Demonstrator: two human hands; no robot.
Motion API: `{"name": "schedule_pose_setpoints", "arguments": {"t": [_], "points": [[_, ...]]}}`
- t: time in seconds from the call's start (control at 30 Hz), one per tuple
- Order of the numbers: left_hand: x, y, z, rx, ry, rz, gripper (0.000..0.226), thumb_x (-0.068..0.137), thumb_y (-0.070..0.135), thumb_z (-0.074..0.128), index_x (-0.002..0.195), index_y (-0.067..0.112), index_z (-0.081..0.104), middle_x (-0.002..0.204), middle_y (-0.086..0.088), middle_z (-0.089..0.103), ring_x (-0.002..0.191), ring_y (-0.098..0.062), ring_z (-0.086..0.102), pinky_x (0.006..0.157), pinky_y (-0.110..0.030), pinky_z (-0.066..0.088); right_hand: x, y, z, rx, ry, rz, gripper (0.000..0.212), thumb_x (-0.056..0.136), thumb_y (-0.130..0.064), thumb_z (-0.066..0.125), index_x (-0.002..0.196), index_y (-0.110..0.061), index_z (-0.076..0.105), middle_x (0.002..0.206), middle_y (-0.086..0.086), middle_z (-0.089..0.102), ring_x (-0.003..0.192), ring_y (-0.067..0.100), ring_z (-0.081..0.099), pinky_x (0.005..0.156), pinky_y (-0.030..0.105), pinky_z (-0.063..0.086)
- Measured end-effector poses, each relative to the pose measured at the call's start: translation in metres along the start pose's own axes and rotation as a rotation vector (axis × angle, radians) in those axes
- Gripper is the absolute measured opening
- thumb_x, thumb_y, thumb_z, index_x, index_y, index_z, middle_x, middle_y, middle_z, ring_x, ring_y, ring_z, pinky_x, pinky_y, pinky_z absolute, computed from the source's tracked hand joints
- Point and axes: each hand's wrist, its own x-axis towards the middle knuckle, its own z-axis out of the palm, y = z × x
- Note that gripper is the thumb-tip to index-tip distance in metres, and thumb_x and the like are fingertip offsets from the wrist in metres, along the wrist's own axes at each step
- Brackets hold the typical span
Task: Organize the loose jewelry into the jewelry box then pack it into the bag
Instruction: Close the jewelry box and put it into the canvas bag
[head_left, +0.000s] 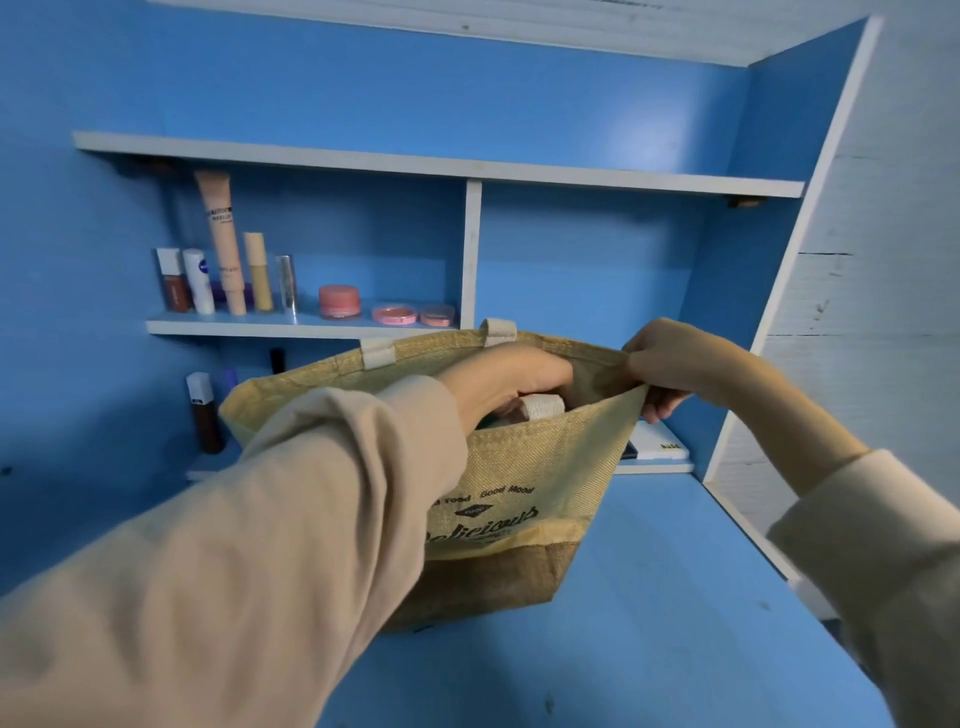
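Sleeve (260, 519) of my left arm crosses the near foreground toward the bag (519, 467). The bag stands upright on the blue desk (675, 597), mouth facing up, its opening stretched long from left to right. My left hand (504, 374) dips into that mouth; its fingers curl down out of sight, so I cannot tell whether they hold anything. My right hand (670, 364) pinches the rim at the bag's right corner, thumb and fingers closed on the fabric. Farther back, cosmetics (228, 249) line a shelf (260, 327) on the left.
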Motion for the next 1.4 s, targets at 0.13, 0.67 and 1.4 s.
{"name": "schedule_pose_setpoints", "arguments": {"t": [0.13, 0.67, 1.4], "points": [[-0.002, -0.007, -0.005, -0.015, -0.002, -0.014, 0.022, 0.092, 0.008, 0.047, 0.070, 0.012, 0.046, 0.056, 0.001, 0.043, 0.033, -0.006, 0.037, 0.032, -0.012, 0.026, -0.001, 0.004, 0.000, -0.019, 0.006, 0.019, 0.029, 0.081, 0.005, 0.034, 0.080, 0.005, 0.062, 0.052, 0.016, 0.062, 0.041, 0.020, 0.055, 0.044, 0.025, 0.048], [-0.041, -0.047, -0.084, 0.339, 0.221, -0.143, 0.005, 0.086, 0.008, 0.055, 0.082, 0.005, 0.056, 0.075, -0.006, 0.054, 0.059, -0.016, 0.048, 0.048, -0.023, 0.037, -0.007, 0.001, -0.007, -0.127, -0.003, 0.035, 0.029, 0.080, 0.004, 0.034, 0.076, 0.004, 0.063, 0.046, 0.012, 0.060, 0.037, 0.017, 0.051, 0.044, 0.022, 0.046], [-0.068, -0.103, -0.090, 0.821, 0.875, -0.012, 0.034, 0.080, 0.026, 0.064, 0.106, 0.007, 0.052, 0.111, -0.018, 0.056, 0.100, -0.032, 0.049, 0.072, -0.035, 0.037, -0.076, 0.074, 0.209, -0.480, 0.434, -0.672, 0.029, 0.075, -0.047, 0.047, 0.082, -0.022, 0.060, 0.079, -0.006, 0.054, 0.072, 0.016, 0.059, 0.041, 0.026, 0.043]]}}
